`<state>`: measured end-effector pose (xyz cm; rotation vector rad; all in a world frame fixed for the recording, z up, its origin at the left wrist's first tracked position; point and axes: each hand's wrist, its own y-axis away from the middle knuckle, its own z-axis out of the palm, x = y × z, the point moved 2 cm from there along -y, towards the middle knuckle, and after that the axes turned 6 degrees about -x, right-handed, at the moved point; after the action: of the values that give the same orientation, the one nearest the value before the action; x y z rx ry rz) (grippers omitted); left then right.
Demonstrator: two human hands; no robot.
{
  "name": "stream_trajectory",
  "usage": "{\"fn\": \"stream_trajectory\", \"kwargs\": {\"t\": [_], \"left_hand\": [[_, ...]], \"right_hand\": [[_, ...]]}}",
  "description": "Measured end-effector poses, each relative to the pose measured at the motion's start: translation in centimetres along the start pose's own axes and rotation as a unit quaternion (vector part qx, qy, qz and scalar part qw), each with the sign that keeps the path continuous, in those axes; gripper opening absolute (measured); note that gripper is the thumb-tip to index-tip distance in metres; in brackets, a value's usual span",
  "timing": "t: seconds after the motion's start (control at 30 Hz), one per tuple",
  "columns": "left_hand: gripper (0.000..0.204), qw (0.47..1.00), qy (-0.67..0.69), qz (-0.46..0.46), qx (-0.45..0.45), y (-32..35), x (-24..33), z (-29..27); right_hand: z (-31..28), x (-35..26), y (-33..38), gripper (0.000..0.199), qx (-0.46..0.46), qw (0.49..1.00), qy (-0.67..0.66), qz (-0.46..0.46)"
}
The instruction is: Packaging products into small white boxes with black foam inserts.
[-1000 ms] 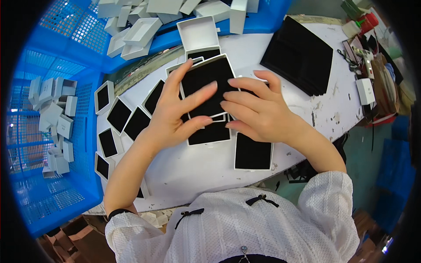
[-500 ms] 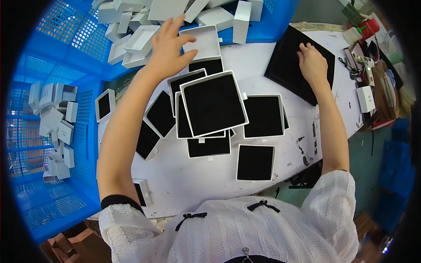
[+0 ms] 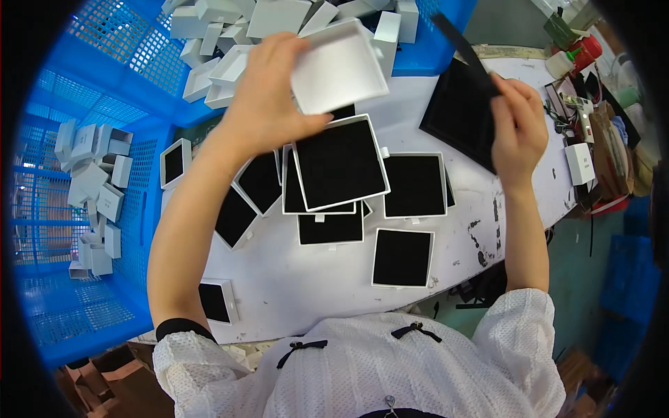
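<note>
My left hand (image 3: pixel 261 101) grips a shallow white box tray (image 3: pixel 340 66) by its left side, thumb at the near corner. The tray is tilted and its bare white inside shows. In my right hand (image 3: pixel 519 129) a thin black foam sheet (image 3: pixel 463 52) is pinched at its near end, seen almost edge-on. Under it lies a black foam stack (image 3: pixel 453 111) on the white table. Below my left hand, a white tray lined with black (image 3: pixel 340 164) rests on top of others like it. Another black-lined tray (image 3: pixel 415 185) lies just right of that pile.
A blue crate (image 3: pixel 428 52) with jumbled white boxes stands at the back. Another blue crate (image 3: pixel 132 209) with white boxes is at the left. One lined tray (image 3: pixel 403 258) sits near the table's front. A red container (image 3: pixel 587 47) and tools are at the far right.
My left hand has closed on the white tray and lifted it off the pile toward me. My right hand has raised a black sheet from the stack.
</note>
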<state>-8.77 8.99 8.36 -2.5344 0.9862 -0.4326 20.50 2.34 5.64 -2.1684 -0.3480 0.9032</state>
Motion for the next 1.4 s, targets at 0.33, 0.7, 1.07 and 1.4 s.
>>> {"fn": "stream_trajectory", "kwargs": {"t": [0.33, 0.7, 1.07, 1.4], "left_hand": [[0.117, 0.981, 0.183, 0.009, -0.063, 1.0, 5.6, -1.7], [0.080, 0.986, 0.135, 0.080, -0.052, 3.5, 3.6, -1.3], [0.045, 0.940, 0.322, 0.008, -0.109, 2.6, 3.0, -0.7], [0.022, 0.944, 0.270, -0.034, -0.188, 4.1, 0.1, 1.3]], "right_hand": [[2.9, -8.7, -1.8, 0.012, -0.192, 0.897, 0.028, -0.398], [3.0, -8.0, 0.1, 0.055, -0.236, 0.930, 0.108, -0.261], [2.7, -6.4, 0.7, 0.032, -0.291, 0.925, 0.016, -0.242], [1.5, 10.3, 0.6, 0.046, -0.227, 0.931, 0.286, 0.014]]}}
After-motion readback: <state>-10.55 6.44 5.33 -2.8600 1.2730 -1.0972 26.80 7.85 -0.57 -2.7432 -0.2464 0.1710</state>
